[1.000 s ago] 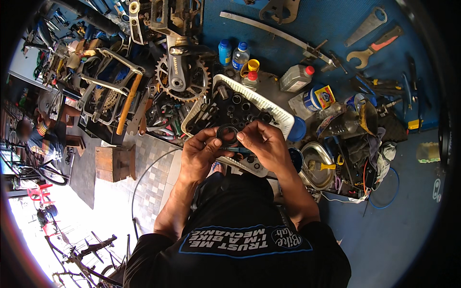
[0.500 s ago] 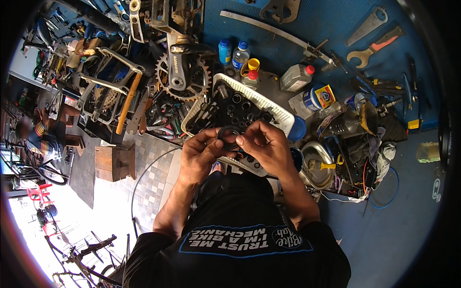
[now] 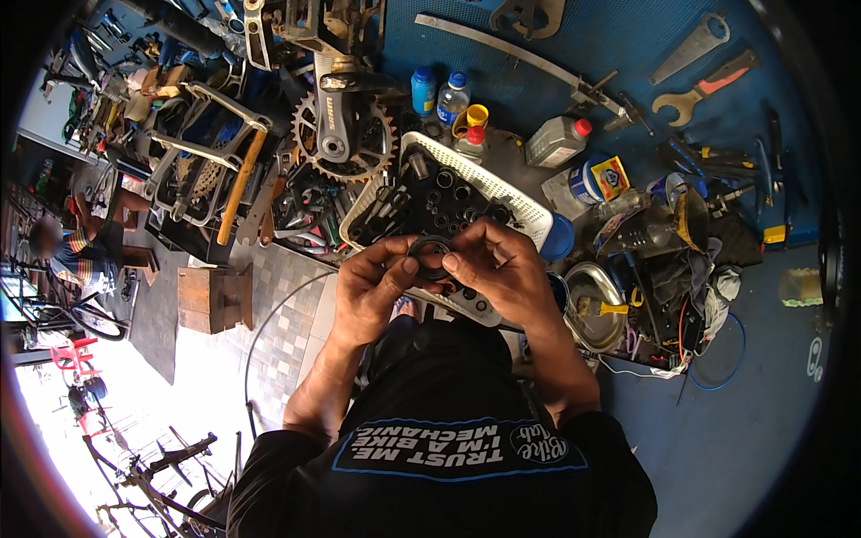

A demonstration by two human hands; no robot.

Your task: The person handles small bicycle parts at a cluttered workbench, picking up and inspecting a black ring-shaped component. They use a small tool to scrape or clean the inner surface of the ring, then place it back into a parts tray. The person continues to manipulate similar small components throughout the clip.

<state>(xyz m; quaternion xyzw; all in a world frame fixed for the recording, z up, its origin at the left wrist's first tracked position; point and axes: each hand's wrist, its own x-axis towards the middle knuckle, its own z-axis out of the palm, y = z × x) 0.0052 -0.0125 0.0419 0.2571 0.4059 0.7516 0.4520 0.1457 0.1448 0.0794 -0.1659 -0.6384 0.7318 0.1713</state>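
A small dark round ring is pinched between my left hand and my right hand, thumbs on its near side and fingers curled round it. Both hands are over the near part of a cream perforated plastic basket, which holds several black rings, bushings and metal cylindrical parts. Just behind the basket stand a red-capped bottle and a yellow cup. A crankset with a toothed chainring is at the basket's back left.
Wrenches hang on the blue board above grey and blue containers. A metal bowl lies to my right. Bike frame parts and tools crowd the left. A wooden box stands on the floor; a seated person is at far left.
The view has shifted very slightly. My fingers have moved a little on the ring; both hands still hold it over the basket.
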